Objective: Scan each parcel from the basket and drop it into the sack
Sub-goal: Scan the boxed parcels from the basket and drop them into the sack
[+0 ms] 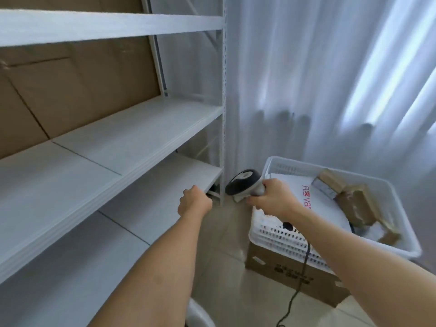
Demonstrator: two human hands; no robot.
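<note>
- At the bottom edge, a white rounded rim (200,315) is showing between the forearms; it may be the mouth of the sack, but too little is visible to tell.
- The right hand (273,197) is gripping the handle of a scanner (243,182), fingers curled round it, with the dark head pointing left and down, away from the parcels. Its black cable (304,267) is trailing down toward the floor.
- The left hand (194,200) is curling at the front edge of a white shelf (141,142); the fingers are turned away, so whether that grip has hold of anything cannot be told.
- The white basket (278,234) is sitting on a cardboard box (290,277), just right of the scanner.
- Inside are lying a flat white parcel with red lettering (304,192) and several brown parcels (354,201) toward the far right corner.
- Judging by this, the scanner is in hand but no parcel is lifted yet: the next move is likely calling for the left hand to reach across, pick a parcel and turn its label toward the scanner.
</note>
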